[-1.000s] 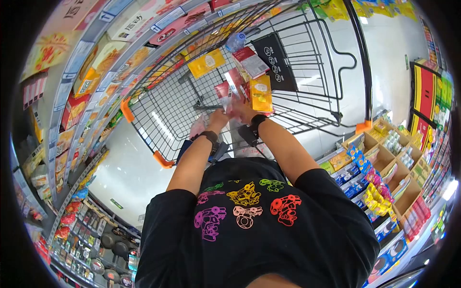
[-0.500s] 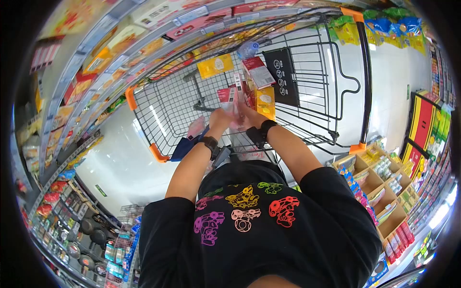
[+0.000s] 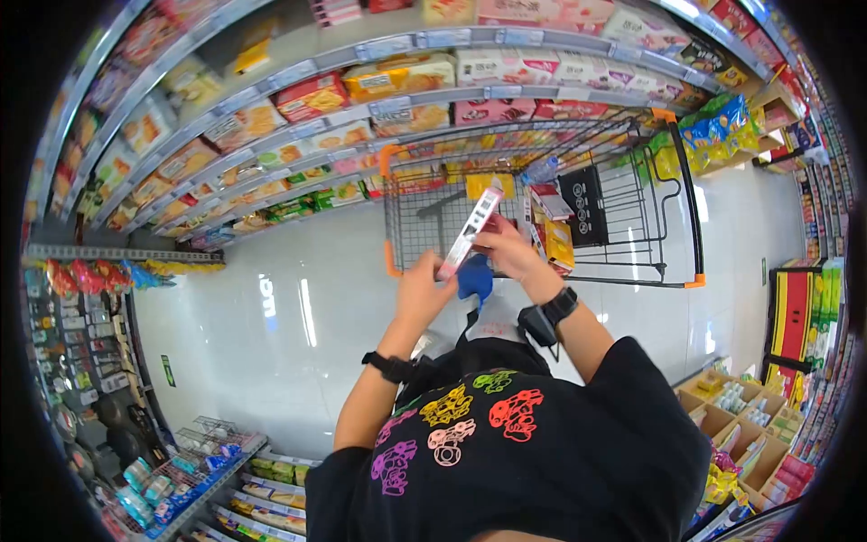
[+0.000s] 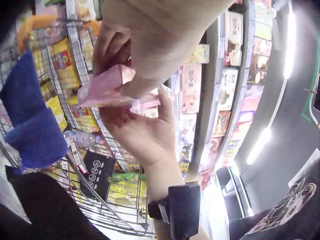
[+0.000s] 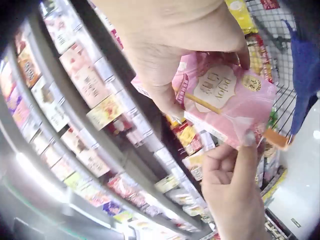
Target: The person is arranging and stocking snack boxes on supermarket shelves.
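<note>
A pink snack box (image 3: 471, 233) with "pejoy" on its front is held up between both hands, above the near side of the shopping cart (image 3: 386, 212). My left hand (image 3: 423, 294) pinches one end, its thumb on the printed front in the right wrist view. At the opposite end my right hand (image 3: 510, 251) grips the box, fingers bent over its edge. From above, a narrow side with a barcode faces up. The left wrist view catches the box's pink side (image 4: 102, 89) between the two hands.
In the cart lie a yellow pack (image 3: 489, 186), a red box (image 3: 551, 200), a yellow box (image 3: 558, 242) and a bottle (image 3: 542, 169). Blue cloth (image 3: 474, 278) hangs below the hands. Snack shelves (image 3: 397, 81) run along the cart's far side.
Both hands have risen out of the cart area with the pink box, now tilted with its barcode side up. The head view has swung toward the shelves, and the cart appears farther right.
</note>
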`<state>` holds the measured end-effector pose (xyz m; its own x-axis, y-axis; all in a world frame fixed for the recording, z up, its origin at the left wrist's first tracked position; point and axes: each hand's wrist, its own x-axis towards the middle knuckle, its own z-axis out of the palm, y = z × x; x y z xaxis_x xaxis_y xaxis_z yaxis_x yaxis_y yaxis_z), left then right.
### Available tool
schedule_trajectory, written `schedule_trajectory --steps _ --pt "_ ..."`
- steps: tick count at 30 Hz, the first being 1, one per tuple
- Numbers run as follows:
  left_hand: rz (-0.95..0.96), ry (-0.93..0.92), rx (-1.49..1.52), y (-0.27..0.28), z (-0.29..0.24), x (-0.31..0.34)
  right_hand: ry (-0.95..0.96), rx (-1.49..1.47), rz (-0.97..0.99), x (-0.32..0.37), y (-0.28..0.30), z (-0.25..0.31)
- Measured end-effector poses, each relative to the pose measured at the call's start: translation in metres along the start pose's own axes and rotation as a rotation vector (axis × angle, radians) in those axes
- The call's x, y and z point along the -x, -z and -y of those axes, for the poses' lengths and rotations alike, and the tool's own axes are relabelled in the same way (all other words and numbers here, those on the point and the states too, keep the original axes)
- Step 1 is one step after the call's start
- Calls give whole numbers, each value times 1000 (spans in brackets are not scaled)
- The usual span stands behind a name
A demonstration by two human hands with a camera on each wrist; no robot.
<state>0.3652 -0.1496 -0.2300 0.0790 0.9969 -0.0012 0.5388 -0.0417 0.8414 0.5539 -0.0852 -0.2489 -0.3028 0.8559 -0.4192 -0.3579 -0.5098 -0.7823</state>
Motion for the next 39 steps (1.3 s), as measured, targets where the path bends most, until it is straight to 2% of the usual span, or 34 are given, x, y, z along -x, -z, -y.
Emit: schedule_trajectory --steps 2,3,6,10,14,15,21,24,27,30,33,36,37,39 --pt "-112 -73 23 31 9 36 115 89 39 20 -45 -15" --pt "-111 -16 30 51 4 53 168 51 49 35 -73 -16" --pt "-272 -72 -33 100 4 91 556 359 139 60 -134 -30" --pt "-445 -175 -147 143 -6 123 980 806 104 101 -200 -17" --pt "-516 -277 -214 174 -30 146 1272 770 157 106 -232 -21" --pt "-522 -289 -218 178 -31 150 1282 793 176 109 -236 -20" --pt "-507 -333 -247 189 -26 157 1228 863 198 111 -245 -21" --pt "-312 -148 85 191 -25 160 1140 940 428 110 -241 1" --pt "-92 -66 167 205 -24 157 971 894 684 102 -228 15" --pt "-272 -156 158 214 -44 145 840 933 888 95 -226 40" --pt "-314 -336 395 220 -57 124 681 866 1028 96 -222 60" --pt "-9 -413 558 220 -56 102 409 760 1235 86 -217 74" --pt "59 -358 755 217 -65 100 329 667 1301 73 -209 64" --pt "144 -363 765 210 -62 89 157 518 1379 65 -203 64"
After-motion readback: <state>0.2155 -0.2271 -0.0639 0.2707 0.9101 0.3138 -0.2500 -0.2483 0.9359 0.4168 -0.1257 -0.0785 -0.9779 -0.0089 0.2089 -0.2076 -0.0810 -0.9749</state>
